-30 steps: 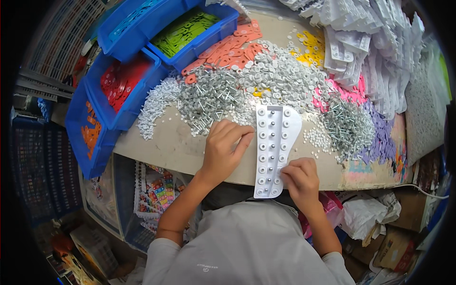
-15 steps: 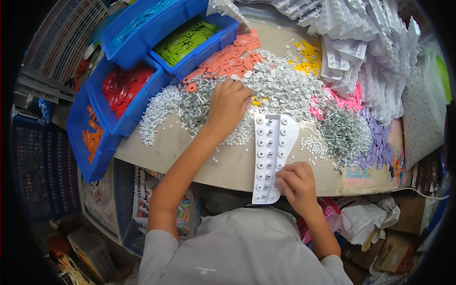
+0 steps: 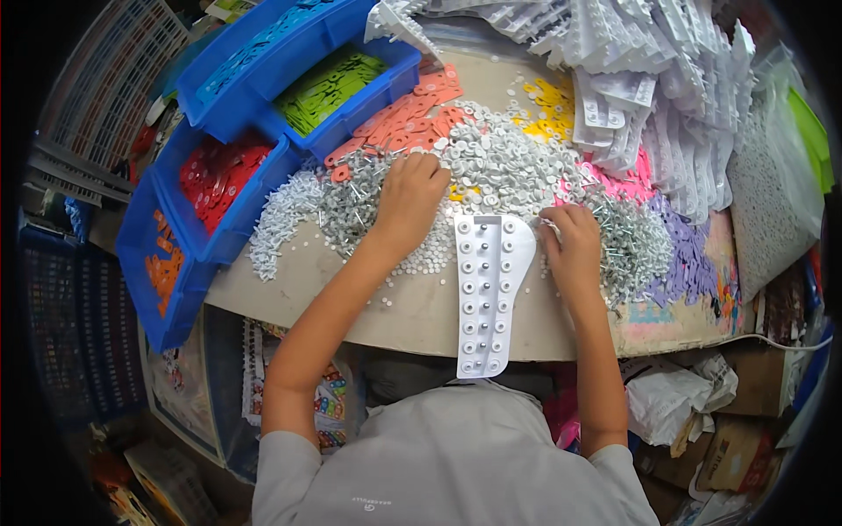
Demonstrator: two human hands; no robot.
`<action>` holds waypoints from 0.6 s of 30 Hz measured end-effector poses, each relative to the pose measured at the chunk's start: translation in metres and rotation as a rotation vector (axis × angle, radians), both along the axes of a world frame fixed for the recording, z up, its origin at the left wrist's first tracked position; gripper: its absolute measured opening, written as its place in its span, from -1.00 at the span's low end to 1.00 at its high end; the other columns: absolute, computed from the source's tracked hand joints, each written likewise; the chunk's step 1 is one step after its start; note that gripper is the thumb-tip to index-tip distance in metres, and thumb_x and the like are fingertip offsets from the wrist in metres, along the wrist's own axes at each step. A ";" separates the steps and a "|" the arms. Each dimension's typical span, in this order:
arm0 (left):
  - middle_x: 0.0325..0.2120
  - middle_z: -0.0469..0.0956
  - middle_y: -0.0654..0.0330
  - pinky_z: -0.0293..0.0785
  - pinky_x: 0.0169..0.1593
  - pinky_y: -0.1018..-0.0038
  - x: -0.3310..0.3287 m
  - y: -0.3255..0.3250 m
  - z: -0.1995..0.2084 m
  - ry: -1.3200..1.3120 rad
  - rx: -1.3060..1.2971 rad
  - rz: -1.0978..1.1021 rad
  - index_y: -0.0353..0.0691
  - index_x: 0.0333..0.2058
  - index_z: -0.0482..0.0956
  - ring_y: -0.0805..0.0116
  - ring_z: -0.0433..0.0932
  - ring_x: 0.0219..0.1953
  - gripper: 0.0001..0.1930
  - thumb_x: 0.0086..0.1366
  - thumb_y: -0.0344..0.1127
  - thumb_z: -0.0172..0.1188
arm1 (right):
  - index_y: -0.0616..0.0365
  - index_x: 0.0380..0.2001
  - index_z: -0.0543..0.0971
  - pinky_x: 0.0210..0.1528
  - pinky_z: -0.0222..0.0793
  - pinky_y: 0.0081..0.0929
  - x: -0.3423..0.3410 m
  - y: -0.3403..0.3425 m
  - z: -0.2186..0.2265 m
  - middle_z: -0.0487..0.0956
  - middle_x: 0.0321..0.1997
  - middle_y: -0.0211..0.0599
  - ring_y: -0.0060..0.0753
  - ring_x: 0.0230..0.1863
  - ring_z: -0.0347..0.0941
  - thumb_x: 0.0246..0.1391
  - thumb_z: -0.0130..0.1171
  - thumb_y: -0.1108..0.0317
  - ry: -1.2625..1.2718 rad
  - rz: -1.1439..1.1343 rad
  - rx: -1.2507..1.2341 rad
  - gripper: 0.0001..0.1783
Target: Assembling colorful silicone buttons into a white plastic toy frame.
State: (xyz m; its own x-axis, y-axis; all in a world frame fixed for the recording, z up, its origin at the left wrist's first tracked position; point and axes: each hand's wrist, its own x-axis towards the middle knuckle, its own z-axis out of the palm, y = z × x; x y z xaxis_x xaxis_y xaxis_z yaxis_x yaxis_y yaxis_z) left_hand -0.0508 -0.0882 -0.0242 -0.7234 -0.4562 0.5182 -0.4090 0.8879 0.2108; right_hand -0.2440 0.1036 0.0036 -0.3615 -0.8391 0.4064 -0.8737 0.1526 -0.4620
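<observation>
The tray point(image 3: 523, 250) lies on the worktop point(image 3: 412, 307) between left hand point(image 3: 410, 202) and right hand point(image 3: 575, 245), set well apart, their grip unclear. It looks light, stiff, slick; its bare bulging edge seems best to hold.

I am seeing smooth, faintly glossy white plastic across the tray point(image 3: 520, 250), while the studs point(image 3: 484, 325) in its channel are glinting like polished metal. The pins point(image 3: 351, 202) are gleaming, their metal shanks making a rough, bristly heap, and the caps point(image 3: 509, 165) are looking smooth, plastic and more matt. The bins point(image 3: 362, 105) are shining in slick blue plastic. My shirt point(image 3: 438, 456) is creasing in matt grey cloth, the table point(image 3: 403, 317) is looking dull, the bag point(image 3: 772, 202) is wrinkling in clear film, and the box point(image 3: 735, 454) is showing brown cardboard.
</observation>
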 end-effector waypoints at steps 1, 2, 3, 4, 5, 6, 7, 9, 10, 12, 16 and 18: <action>-0.34 0.50 0.24 0.35 -0.03 0.28 0.001 0.001 -0.001 -0.008 -0.003 0.017 -0.17 -0.37 0.58 0.21 0.47 -0.12 -0.87 0.09 -0.42 0.34 | 0.21 -0.30 0.58 -0.03 0.32 -0.22 -0.001 -0.005 -0.005 0.55 -0.26 -0.18 -0.04 -0.12 0.43 0.03 0.24 0.55 0.043 0.027 0.009 -0.88; -0.34 0.50 0.24 0.35 -0.03 0.28 0.002 0.003 0.003 -0.012 0.001 0.021 -0.17 -0.37 0.58 0.21 0.47 -0.12 -0.87 0.09 -0.42 0.34 | 0.21 -0.32 0.57 -0.04 0.32 -0.20 -0.001 -0.008 -0.008 0.55 -0.26 -0.18 -0.02 -0.13 0.42 0.02 0.25 0.56 0.084 0.053 0.020 -0.87; -0.35 0.50 0.22 0.34 -0.03 0.29 0.003 0.006 0.007 0.017 0.011 0.011 -0.18 -0.35 0.56 0.20 0.47 -0.14 -0.87 0.11 -0.43 0.33 | 0.21 -0.32 0.57 -0.04 0.32 -0.20 -0.001 -0.011 -0.010 0.55 -0.26 -0.18 -0.02 -0.13 0.42 0.02 0.25 0.56 0.079 0.058 0.025 -0.87; -0.36 0.50 0.21 0.34 -0.02 0.29 0.004 0.009 0.012 0.046 0.022 0.002 -0.20 -0.33 0.55 0.18 0.48 -0.16 -0.86 0.13 -0.44 0.31 | 0.21 -0.33 0.56 -0.05 0.31 -0.20 -0.002 -0.012 -0.012 0.54 -0.28 -0.18 -0.02 -0.16 0.42 0.01 0.25 0.56 0.082 0.057 0.039 -0.88; -0.36 0.50 0.21 0.34 -0.02 0.29 0.007 0.013 0.018 0.040 0.029 0.005 -0.20 -0.33 0.55 0.18 0.48 -0.16 -0.86 0.13 -0.44 0.31 | 0.21 -0.34 0.56 -0.06 0.31 -0.19 -0.002 -0.011 -0.013 0.54 -0.29 -0.17 -0.01 -0.19 0.42 0.01 0.26 0.55 0.082 0.054 0.054 -0.88; -0.37 0.52 0.18 0.34 -0.03 0.30 0.010 0.017 0.025 0.079 0.101 -0.018 -0.21 -0.31 0.54 0.16 0.49 -0.18 -0.86 0.15 -0.45 0.30 | 0.21 -0.34 0.56 -0.06 0.31 -0.19 -0.003 -0.009 -0.013 0.54 -0.29 -0.17 -0.01 -0.19 0.42 0.01 0.26 0.55 0.075 0.057 0.064 -0.88; -0.38 0.53 0.15 0.35 -0.04 0.30 0.013 0.023 0.032 0.118 0.173 -0.040 -0.22 -0.30 0.53 0.14 0.50 -0.20 -0.86 0.17 -0.45 0.29 | 0.23 -0.33 0.56 -0.06 0.32 -0.20 -0.005 -0.006 -0.013 0.54 -0.30 -0.15 -0.02 -0.20 0.43 0.01 0.25 0.56 0.051 0.060 0.048 -0.88; -0.38 0.57 0.11 0.38 -0.08 0.30 0.023 0.041 0.044 0.173 0.260 -0.070 -0.26 -0.30 0.57 0.13 0.53 -0.25 -0.87 0.16 -0.47 0.29 | 0.24 -0.33 0.55 -0.07 0.33 -0.22 -0.002 0.000 -0.010 0.55 -0.30 -0.13 -0.03 -0.21 0.44 0.02 0.24 0.57 0.022 0.063 0.037 -0.88; -0.36 0.58 0.11 0.40 -0.10 0.30 0.030 0.053 0.047 0.213 0.363 -0.101 -0.27 -0.29 0.59 0.13 0.53 -0.25 -0.88 0.17 -0.48 0.29 | 0.25 -0.32 0.55 -0.08 0.34 -0.24 0.003 0.006 -0.004 0.55 -0.31 -0.13 -0.05 -0.21 0.46 0.03 0.23 0.57 -0.016 0.038 -0.006 -0.89; -0.34 0.60 0.11 0.44 -0.13 0.30 0.049 0.079 0.049 0.228 0.518 -0.171 -0.28 -0.29 0.63 0.14 0.54 -0.25 -0.90 0.18 -0.50 0.29 | 0.28 -0.31 0.54 -0.11 0.35 -0.35 0.012 0.020 0.007 0.55 -0.31 -0.15 -0.15 -0.19 0.49 0.05 0.19 0.61 -0.063 0.024 -0.034 -0.89; -0.34 0.61 0.13 0.46 -0.13 0.31 0.080 0.133 0.051 0.151 0.824 -0.300 -0.29 -0.29 0.64 0.14 0.54 -0.25 -0.91 0.20 -0.50 0.30 | 0.29 -0.32 0.52 -0.10 0.33 -0.37 0.043 0.063 0.036 0.53 -0.33 -0.20 -0.21 -0.20 0.48 0.04 0.17 0.62 -0.285 0.068 0.080 -0.89; -0.34 0.60 0.15 0.45 -0.13 0.31 0.089 0.157 0.043 0.151 0.881 -0.301 -0.27 -0.30 0.65 0.17 0.53 -0.25 -0.88 0.16 -0.48 0.33 | 0.29 -0.34 0.51 -0.08 0.32 -0.39 0.066 0.082 0.050 0.52 -0.34 -0.21 -0.25 -0.20 0.47 0.04 0.15 0.63 -0.490 0.134 0.214 -0.91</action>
State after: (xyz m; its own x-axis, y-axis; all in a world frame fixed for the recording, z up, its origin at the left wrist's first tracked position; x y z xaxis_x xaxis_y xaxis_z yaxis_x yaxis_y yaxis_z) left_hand 0.0378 0.0684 0.0191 -0.8282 -0.5329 0.1736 -0.1019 0.4477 0.8884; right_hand -0.1783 0.1853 0.0532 -0.3495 -0.9363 0.0333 -0.5826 0.1893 -0.7904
